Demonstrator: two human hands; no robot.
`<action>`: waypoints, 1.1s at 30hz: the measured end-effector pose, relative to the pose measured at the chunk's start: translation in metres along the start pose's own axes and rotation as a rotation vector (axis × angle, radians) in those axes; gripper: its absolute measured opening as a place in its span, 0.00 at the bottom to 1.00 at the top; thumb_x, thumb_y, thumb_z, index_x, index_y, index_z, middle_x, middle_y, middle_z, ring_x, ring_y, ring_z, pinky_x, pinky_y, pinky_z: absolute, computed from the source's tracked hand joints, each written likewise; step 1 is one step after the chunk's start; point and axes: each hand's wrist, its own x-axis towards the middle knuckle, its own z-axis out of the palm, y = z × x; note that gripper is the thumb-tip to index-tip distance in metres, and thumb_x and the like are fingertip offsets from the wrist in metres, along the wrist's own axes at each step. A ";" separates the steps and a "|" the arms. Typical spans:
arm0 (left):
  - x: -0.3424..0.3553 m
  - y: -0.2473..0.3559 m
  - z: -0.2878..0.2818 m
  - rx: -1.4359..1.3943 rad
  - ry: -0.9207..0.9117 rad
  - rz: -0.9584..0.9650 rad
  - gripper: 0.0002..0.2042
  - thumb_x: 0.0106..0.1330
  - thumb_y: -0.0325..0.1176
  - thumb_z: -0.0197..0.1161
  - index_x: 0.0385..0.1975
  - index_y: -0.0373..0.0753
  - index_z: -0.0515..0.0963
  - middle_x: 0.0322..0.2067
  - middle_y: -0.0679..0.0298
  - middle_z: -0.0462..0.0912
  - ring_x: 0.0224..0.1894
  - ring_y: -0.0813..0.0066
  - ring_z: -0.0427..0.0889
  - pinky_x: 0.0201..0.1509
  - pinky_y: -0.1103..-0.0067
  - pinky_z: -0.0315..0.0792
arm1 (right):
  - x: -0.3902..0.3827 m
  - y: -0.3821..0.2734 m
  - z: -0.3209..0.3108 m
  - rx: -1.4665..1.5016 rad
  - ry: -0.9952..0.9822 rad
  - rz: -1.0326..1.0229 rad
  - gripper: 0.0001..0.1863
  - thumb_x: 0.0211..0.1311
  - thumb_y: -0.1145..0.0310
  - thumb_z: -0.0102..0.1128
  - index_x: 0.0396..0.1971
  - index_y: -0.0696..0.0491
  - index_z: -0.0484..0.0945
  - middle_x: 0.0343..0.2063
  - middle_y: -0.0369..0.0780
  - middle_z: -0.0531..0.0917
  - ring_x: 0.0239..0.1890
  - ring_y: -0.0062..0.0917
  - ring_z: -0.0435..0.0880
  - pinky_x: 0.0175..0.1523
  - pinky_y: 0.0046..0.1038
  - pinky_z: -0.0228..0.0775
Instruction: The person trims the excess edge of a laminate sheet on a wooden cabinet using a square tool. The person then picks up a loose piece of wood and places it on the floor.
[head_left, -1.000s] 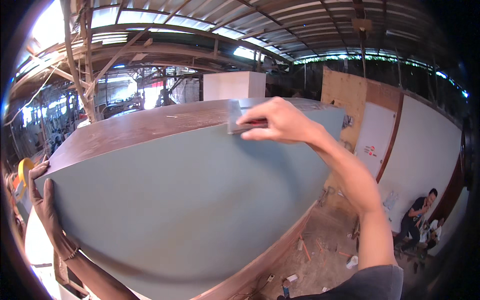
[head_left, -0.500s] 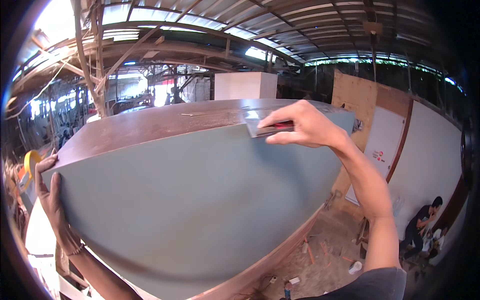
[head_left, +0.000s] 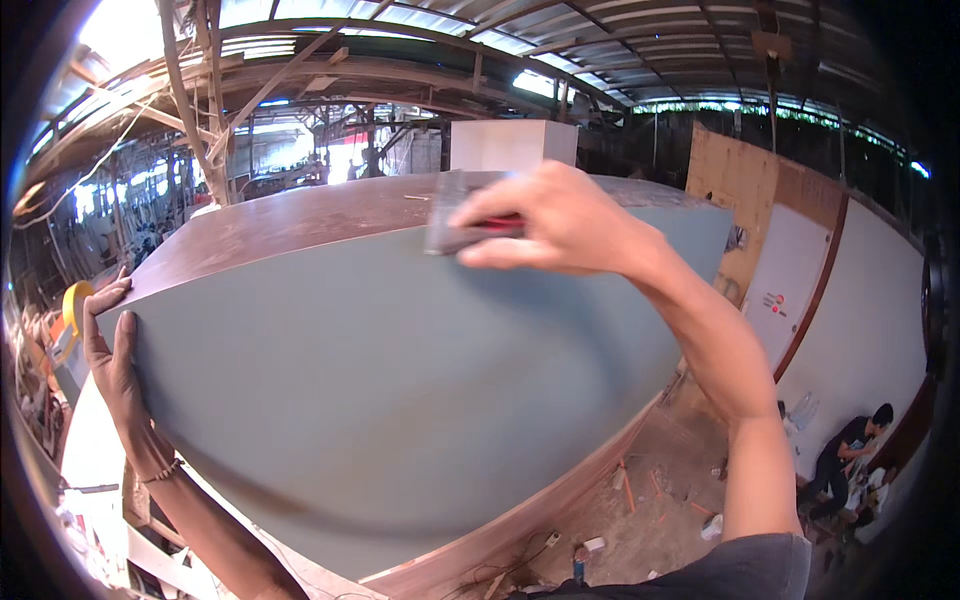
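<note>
A large box-like piece [head_left: 380, 380] fills the middle, with a smooth blue-grey face toward me and a dark brown upper side. My right hand [head_left: 555, 225] is closed round a flat, dark metal hand tool [head_left: 446, 225] with a red part showing between thumb and fingers. Motion blurs the tool, and its exact kind does not show. It lies against the long edge where the grey face meets the brown side. At the left corner, my left hand [head_left: 118, 350] grips the piece, thumb on the grey face and fingers over the edge.
Left of the corner is a yellow ring-shaped object [head_left: 74, 305]. Behind the piece stands a white box [head_left: 512, 146]. A plywood panel [head_left: 735, 190] and white door [head_left: 785, 270] are at right. Another person [head_left: 850, 455] sits low at far right. Scraps litter the floor [head_left: 670, 480].
My right hand has moved the tool leftward along the edge. My left hand keeps its grip at the corner. The whole view has shifted slightly.
</note>
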 end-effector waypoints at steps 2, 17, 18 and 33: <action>0.004 0.001 -0.016 -0.013 -0.039 -0.010 0.15 0.73 0.35 0.68 0.54 0.37 0.80 0.59 0.57 0.81 0.69 0.64 0.73 0.80 0.65 0.56 | 0.040 -0.020 0.013 0.060 0.015 -0.084 0.23 0.66 0.43 0.67 0.45 0.47 0.91 0.39 0.42 0.92 0.44 0.40 0.90 0.49 0.40 0.82; 0.022 0.070 0.005 0.783 -0.295 0.187 0.12 0.65 0.30 0.74 0.43 0.30 0.85 0.38 0.62 0.82 0.45 0.72 0.80 0.55 0.77 0.70 | -0.267 0.004 -0.009 0.173 1.456 0.280 0.09 0.76 0.65 0.54 0.44 0.55 0.74 0.32 0.38 0.76 0.30 0.19 0.71 0.37 0.23 0.68; 0.019 0.079 0.029 0.854 -0.335 0.197 0.11 0.62 0.28 0.75 0.42 0.30 0.86 0.37 0.63 0.81 0.43 0.72 0.80 0.53 0.77 0.70 | -0.320 0.001 0.017 0.175 1.580 0.421 0.08 0.78 0.66 0.49 0.41 0.55 0.71 0.29 0.37 0.73 0.26 0.18 0.67 0.34 0.22 0.65; -0.076 0.159 0.533 0.559 -0.528 0.516 0.22 0.51 0.24 0.76 0.50 0.36 0.85 0.44 0.57 0.81 0.54 0.51 0.81 0.55 0.60 0.76 | -0.806 -0.457 0.471 0.441 0.099 2.970 0.30 0.72 0.50 0.60 0.59 0.62 0.75 0.51 0.56 0.85 0.53 0.53 0.84 0.57 0.51 0.76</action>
